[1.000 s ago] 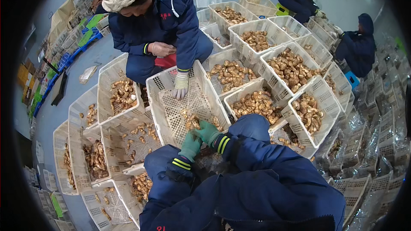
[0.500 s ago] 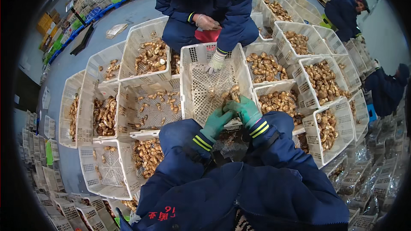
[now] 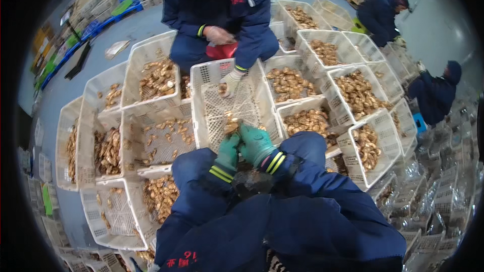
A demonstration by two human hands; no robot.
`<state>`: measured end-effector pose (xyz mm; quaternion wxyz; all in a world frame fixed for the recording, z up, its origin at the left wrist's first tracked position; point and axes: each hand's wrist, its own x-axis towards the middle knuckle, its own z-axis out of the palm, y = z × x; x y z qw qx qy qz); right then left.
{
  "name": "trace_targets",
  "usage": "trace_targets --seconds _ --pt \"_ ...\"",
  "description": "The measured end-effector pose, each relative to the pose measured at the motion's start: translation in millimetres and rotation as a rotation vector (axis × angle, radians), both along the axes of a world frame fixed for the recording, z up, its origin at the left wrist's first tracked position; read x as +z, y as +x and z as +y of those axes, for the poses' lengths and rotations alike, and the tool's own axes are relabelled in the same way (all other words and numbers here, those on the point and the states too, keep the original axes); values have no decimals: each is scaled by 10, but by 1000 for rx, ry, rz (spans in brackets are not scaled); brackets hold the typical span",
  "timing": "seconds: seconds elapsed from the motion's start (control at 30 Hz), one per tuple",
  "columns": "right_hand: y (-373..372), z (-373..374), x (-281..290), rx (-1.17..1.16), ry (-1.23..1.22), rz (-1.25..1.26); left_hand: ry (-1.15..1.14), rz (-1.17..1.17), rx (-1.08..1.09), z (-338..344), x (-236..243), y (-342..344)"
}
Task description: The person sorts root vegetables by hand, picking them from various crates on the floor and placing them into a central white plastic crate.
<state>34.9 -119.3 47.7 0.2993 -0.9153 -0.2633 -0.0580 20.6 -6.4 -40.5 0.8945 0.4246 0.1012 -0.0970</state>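
Left hand (image 3: 228, 151) and right hand (image 3: 254, 143), both in green gloves, pinch one small brown mushroom (image 3: 231, 127) together over the near edge of the nearly empty white plastic lattice crate (image 3: 214, 73). A co-worker's white-gloved hand (image 3: 232, 81) rests inside it, opposite.

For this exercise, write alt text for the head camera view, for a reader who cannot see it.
Two green-gloved hands, left hand and right hand, hold a brown mushroom over a nearly empty white crate. White crates of brown mushrooms surround it on a grey floor. Opposite, a person in blue reaches a white-gloved hand into the same crate.
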Motion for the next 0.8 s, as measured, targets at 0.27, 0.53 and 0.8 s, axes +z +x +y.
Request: trace_targets --seconds 0.27,0.53,0.8 --pt "64 -183 93 -12 -52 -94 -173 -115 67 -141 306 6" --pt "117 -82 145 168 59 -67 -138 3 47 32 577 -74" --pt "97 -297 465 65 350 -33 -159 -2 190 260 803 -71"
